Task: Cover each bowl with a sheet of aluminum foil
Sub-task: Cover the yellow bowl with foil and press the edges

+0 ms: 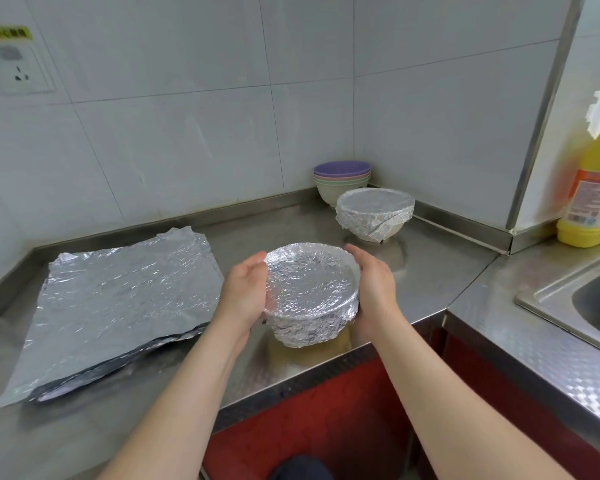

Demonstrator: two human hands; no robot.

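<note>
A bowl wrapped in crinkled aluminum foil [310,292] is held between both hands just above the steel counter [426,268] near its front edge. My left hand [245,292] cups its left side and my right hand [374,285] cups its right side, fingers curved round the wall. A second foil-covered bowl [374,211] stands farther back near the corner. Behind it is a stack of several uncovered bowls [342,178], purple on top. A pile of flat foil sheets [118,306] lies on the counter to the left.
A yellow detergent bottle [591,188] stands at the right by the wall edge. A steel sink [582,299] lies at the far right. A wall socket [18,71] is at the upper left. Red cabinet fronts show below the counter.
</note>
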